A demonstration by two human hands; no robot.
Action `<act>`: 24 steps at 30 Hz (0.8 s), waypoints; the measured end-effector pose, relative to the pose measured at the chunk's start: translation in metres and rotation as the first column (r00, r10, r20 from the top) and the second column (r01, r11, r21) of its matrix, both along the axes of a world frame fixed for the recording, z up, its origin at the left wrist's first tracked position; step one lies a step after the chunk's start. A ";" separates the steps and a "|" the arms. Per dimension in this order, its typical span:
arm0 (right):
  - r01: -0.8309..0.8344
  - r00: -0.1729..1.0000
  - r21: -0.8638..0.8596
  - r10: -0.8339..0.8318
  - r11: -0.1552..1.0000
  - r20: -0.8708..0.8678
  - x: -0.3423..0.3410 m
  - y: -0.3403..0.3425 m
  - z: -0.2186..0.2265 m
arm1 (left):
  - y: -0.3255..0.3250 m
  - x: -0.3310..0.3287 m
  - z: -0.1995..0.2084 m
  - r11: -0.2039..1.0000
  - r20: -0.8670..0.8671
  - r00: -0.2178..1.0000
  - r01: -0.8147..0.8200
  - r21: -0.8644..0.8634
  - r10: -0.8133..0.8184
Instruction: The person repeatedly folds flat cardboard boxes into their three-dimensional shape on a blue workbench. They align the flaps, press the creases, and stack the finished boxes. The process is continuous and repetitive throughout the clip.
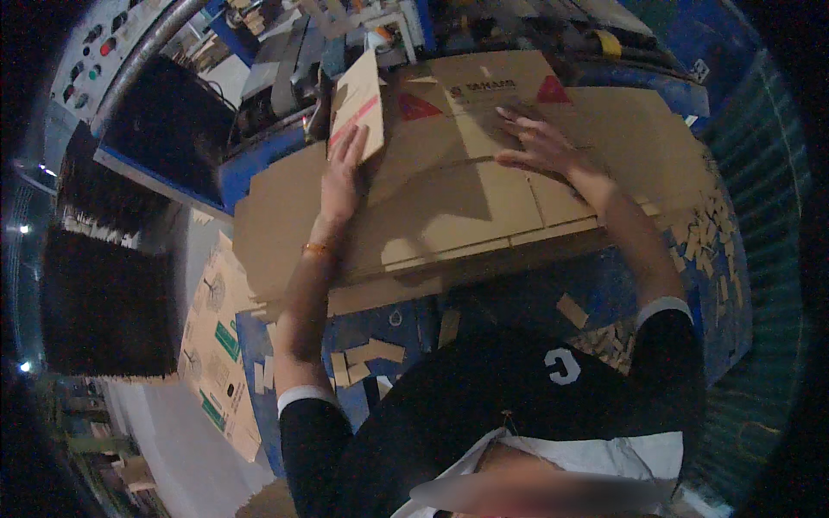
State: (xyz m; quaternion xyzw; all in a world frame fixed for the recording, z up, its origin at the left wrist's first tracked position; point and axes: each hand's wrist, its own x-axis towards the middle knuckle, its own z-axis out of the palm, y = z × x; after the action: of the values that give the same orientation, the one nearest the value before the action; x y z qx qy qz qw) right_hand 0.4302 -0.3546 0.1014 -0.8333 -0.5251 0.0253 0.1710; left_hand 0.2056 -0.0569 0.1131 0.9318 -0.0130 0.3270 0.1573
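Observation:
A flat brown cardboard box blank [440, 207] with red triangles and dark print lies across a stack of similar sheets in front of me. At its left, a flap with a red stripe [361, 102] stands tilted up. My left hand [344, 168] rests against this flap with its fingers stretched along it; the thumb is hard to make out. Over the right part of the blank, my right hand [544, 145] has its fingers stretched and apart. Nothing shows in its grasp; whether the fingertips touch the cardboard, I cannot tell.
Beyond the stack is a machine with rollers and a belt [285, 73]. A control panel [93, 65] stands at the far left. Cardboard offcuts [712, 233] litter the blue surface [518, 293]. A printed sheet [216, 354] leans at lower left, near dark bristle-edged stacks [108, 302].

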 end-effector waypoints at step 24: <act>0.836 0.257 0.471 -0.557 -0.282 -0.790 0.059 -0.346 0.001 | 0.116 -0.250 -0.070 0.867 -0.327 0.803 -0.466 0.176 0.498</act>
State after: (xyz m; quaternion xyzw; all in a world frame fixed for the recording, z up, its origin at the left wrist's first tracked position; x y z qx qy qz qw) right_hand 0.4893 -0.7008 0.1029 -0.7052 0.1976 -0.2595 0.6295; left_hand -0.0441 0.0586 0.0431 0.9541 0.2390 0.1783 0.0281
